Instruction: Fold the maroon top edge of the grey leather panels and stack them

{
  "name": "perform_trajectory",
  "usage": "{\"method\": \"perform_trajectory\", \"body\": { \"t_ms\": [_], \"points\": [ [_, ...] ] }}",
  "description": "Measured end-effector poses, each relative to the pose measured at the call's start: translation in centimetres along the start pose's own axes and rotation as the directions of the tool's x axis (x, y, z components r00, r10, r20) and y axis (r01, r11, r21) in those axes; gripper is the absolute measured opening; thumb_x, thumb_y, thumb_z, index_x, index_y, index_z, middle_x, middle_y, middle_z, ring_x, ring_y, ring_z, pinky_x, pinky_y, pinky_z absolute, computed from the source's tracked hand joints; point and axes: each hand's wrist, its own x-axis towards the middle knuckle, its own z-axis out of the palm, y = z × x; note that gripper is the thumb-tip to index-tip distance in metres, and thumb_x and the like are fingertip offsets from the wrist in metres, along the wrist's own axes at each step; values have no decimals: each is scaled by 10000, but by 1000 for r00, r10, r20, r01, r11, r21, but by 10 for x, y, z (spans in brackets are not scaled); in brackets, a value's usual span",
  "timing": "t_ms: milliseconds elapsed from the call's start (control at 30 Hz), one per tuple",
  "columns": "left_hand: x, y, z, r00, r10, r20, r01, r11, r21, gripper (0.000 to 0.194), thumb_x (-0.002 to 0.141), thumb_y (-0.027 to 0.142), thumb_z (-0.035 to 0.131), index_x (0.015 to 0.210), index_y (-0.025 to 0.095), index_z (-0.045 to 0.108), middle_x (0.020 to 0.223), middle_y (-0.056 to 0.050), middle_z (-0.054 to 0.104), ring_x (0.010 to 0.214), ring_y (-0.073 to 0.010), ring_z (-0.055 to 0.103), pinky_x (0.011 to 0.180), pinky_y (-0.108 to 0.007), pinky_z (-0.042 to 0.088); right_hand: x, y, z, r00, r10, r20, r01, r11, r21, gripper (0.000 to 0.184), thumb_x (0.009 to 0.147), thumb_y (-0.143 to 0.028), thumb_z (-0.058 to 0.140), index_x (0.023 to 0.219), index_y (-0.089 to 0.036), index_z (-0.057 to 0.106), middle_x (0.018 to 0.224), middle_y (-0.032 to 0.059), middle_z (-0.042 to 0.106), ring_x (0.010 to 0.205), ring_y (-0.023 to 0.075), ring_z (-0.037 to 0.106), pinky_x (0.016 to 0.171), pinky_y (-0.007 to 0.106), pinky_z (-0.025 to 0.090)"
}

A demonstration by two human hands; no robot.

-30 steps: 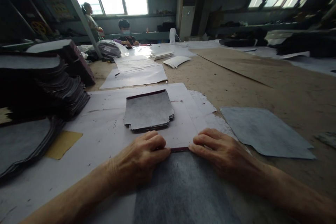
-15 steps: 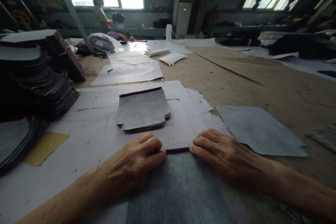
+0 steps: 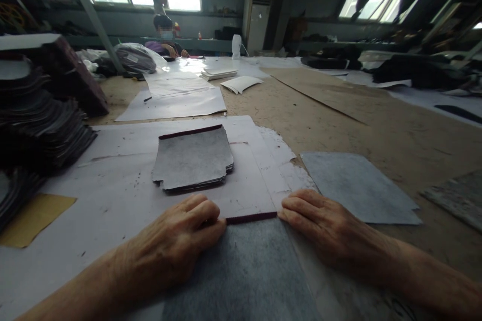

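Note:
A grey, cloth-like sheet point(image 3: 244, 271) lies in front of me, its far edge turned over into a narrow maroon strip point(image 3: 252, 217). At the strip's left end, the curled fingers of my left hand point(image 3: 181, 238) press on the edge with thumb and forefinger together. My right hand point(image 3: 331, 225) is closed at the right end, fingertips bunched on the corner. Both hands hide the ends of the fold. Beyond them rests a small stack of similar grey pieces point(image 3: 194, 158), the top one also showing a maroon folded edge.
White paper point(image 3: 124, 195) covers the table under the work. Tall stacks of dark pieces point(image 3: 41, 115) stand at left, near a tan card point(image 3: 37, 215). Another grey sheet point(image 3: 357, 185) lies at right. Farther off are white papers point(image 3: 173, 100) and a seated person point(image 3: 165, 42).
My hands have slid apart along the fold, so more of the maroon strip shows between them. The view has turned slightly right. In the background, a standing person has moved behind the seated one.

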Motion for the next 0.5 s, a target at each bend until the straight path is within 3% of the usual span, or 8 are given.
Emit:
{"method": "perform_trajectory", "body": {
  "t_ms": [100,167,200,267,367,500],
  "points": [
    [0,0,0,1000,-1,1,1,1000,-7,330,843,-27,322,1026,129,548,892,-53,471,770,-145,393,696,-307,388,6,1,-5,976,202,-75,-194,975,108,182,865,-69,397,851,-133,567,825,61,563,763,144,520,668,276,460],
    [1,0,-1,1000,2,0,-2,1000,-3,335,831,-37,322,1015,125,551,880,-52,472,760,-146,388,691,-306,385,16,-3,-7,919,356,-170,-336,932,134,120,843,-93,458,819,-145,563,788,43,563,715,129,529,625,249,456],
    [2,0,-2,1000,5,2,-5,1000,2,333,826,-39,322,1004,122,554,874,-52,472,757,-148,386,691,-307,384,22,-8,-6,900,377,-220,-358,926,122,114,835,-93,467,833,-144,569,796,46,566,727,135,533,637,255,458],
    [3,1,-2,1000,12,1,-12,1000,17,320,822,-38,322,969,117,560,853,-52,469,752,-152,382,692,-311,383,35,-20,1,917,303,-259,-294,953,74,168,828,-71,439,870,-135,588,829,65,570,777,158,529,686,287,460],
    [4,1,-2,1000,17,-4,-17,999,40,275,819,-21,332,879,112,565,819,-52,465,738,-155,383,689,-314,390,51,-41,19,978,125,-168,-122,992,25,258,822,-33,368,853,-112,612,789,84,562,754,180,501,676,316,460],
    [0,-4,-3,998,42,-54,-40,998,51,270,838,7,346,934,116,573,831,-58,493,742,-146,410,684,-294,416,56,-54,35,992,64,-108,-70,996,-52,275,829,-23,342,856,-83,609,777,99,558,727,191,481,652,327,477]
  ]
}}
